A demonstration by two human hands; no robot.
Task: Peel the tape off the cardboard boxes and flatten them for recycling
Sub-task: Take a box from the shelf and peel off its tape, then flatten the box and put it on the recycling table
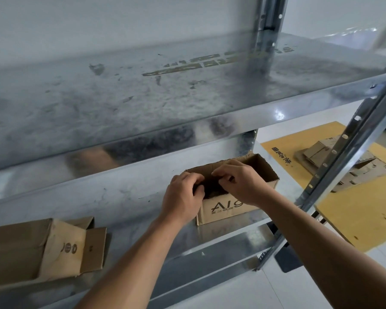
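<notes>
The open box point(227, 208) stands on the metal shelf point(120, 197), towards its right end. The left hand point(183, 195) curls over the near rim, likely to steady it. The right hand point(239, 181) pinches that rim, probably picking at tape I cannot make out. The front reads "AI9", partly covered; the smaller characters beneath are illegible.

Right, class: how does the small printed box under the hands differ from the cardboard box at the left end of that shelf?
The small box stands upright, top open; the left box lies on its side, flaps splayed. The left hand and right hand grip the small box's rim; nobody touches the left box. Both are brown cardboard on one metal shelf.
</notes>
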